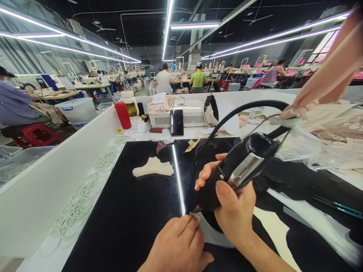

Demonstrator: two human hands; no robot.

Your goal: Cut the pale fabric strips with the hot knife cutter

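Note:
My right hand (pixel 235 204) is wrapped round a black corded hand tool (pixel 241 162) with a metal strip on top, its thumb lying along the side. The tool is tilted, with its lower end close to the black work surface (pixel 136 211); its underside is hidden. Fingers closed, my left hand (pixel 178 241) presses at the edge of a thin grey fabric piece (pixel 212 232) just below the tool. Part of that piece disappears under my right hand. Right of my wrist lies a cream fabric piece (pixel 273 230). A stack of cream cut pieces (pixel 153 167) rests further back.
White walls (pixel 56 166) border the table. Pale green loops (pixel 76 204) line the left side. A phone (pixel 177 122) leans on a white box (pixel 193 109), near a red bottle (pixel 123 115). Tweezers (pixel 340 207) and translucent strips (pixel 314 219) lie right; the cord (pixel 227 117) arches behind.

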